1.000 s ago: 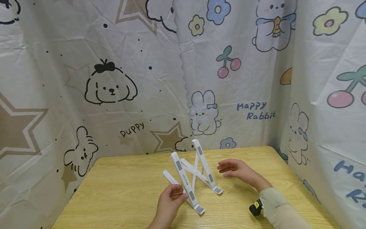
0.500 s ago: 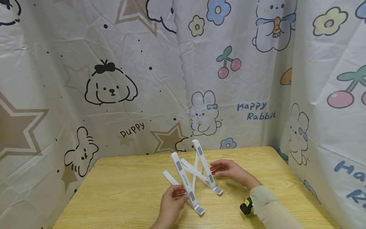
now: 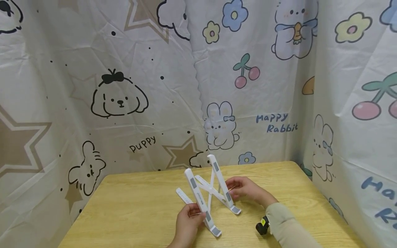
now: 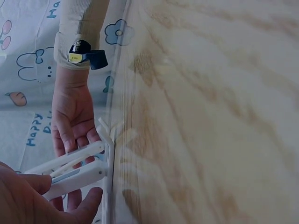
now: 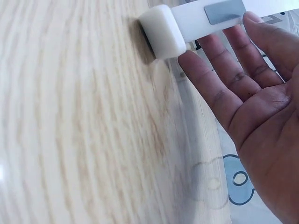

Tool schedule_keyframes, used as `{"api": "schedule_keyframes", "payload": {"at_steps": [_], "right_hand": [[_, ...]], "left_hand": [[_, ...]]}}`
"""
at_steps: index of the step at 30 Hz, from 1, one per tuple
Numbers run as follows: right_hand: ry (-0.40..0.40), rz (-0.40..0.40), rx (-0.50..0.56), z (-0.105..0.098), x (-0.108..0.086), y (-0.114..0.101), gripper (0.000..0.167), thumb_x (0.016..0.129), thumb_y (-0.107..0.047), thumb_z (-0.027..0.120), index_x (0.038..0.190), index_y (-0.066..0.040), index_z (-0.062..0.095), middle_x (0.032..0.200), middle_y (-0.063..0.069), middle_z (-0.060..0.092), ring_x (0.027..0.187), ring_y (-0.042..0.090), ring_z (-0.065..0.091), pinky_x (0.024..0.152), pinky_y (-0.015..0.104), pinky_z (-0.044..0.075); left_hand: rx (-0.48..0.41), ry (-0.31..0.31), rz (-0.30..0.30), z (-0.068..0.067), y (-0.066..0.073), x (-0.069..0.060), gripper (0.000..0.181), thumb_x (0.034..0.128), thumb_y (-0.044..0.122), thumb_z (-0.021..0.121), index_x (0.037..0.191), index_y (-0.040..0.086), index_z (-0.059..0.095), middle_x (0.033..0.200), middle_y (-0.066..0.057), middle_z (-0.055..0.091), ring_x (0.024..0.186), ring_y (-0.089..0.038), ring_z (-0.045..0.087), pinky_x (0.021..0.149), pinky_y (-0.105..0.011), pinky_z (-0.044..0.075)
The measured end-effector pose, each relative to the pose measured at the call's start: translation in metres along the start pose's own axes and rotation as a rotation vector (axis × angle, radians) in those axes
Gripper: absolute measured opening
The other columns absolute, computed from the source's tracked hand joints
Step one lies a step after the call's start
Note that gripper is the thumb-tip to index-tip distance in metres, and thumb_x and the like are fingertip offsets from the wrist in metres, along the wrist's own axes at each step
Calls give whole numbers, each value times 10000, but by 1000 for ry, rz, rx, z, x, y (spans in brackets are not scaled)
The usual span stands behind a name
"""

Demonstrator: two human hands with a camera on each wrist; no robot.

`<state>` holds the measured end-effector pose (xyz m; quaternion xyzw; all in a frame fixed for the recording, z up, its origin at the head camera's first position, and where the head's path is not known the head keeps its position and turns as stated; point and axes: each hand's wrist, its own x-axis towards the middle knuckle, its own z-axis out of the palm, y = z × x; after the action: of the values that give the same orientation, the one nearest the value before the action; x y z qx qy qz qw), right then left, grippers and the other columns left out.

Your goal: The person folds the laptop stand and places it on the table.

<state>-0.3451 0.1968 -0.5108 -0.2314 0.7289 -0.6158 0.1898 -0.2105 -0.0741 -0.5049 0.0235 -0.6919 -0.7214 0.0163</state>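
Laptop stand (image 3: 200,198) pinched at seven o'clock by the left hand (image 3: 187,221); right hand (image 3: 245,189), at three, held relaxed, unclenched; both rails (image 3: 221,181) should be steadied evenly.

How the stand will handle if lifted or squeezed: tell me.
The stand is probably light, its bars being slim. Its crossing struts look jointed, so it may fold when squeezed. Grey pads might make it less slippery.
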Motion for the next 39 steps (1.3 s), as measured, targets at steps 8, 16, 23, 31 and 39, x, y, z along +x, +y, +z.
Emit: {"api": "schedule_keyframes", "payload": {"at_steps": [8,16,23,31,39], "right_hand": [[-8,10,-10,6,3,3,336,953,-77,718,1260,24,629,1103,124,688,977,231,688,825,413,634],[3,6,-7,6,1,3,324,934,-42,725,1227,48,620,1064,129,688,947,230,687,808,416,636],[25,-6,21,10,-8,3,333,933,-24,720,1221,65,578,1041,120,668,932,213,674,804,433,637],[64,14,20,18,-20,2,327,948,-48,714,1232,28,570,1027,140,651,915,241,682,785,488,637],[137,35,62,26,-27,2,341,943,-42,718,1239,6,554,1009,137,629,898,238,674,764,489,639]], "left_hand": [[-47,18,-11,0,-7,0,355,866,-66,740,1186,-73,586,1059,-170,669,876,-183,664,718,-412,639],[-80,28,-18,3,-7,1,340,876,-72,717,1190,-55,588,1059,-154,636,875,-184,648,683,-440,633],[-24,32,1,0,-7,8,331,891,-54,714,1204,-39,606,1082,-155,636,883,-183,641,662,-442,632],[38,10,33,-7,-2,15,294,908,-60,687,1192,-56,609,1081,-170,631,859,-190,634,645,-451,638],[89,-38,38,-14,-2,29,299,929,-31,693,1214,-61,610,1108,-173,632,877,-184,648,676,-448,642]]}}
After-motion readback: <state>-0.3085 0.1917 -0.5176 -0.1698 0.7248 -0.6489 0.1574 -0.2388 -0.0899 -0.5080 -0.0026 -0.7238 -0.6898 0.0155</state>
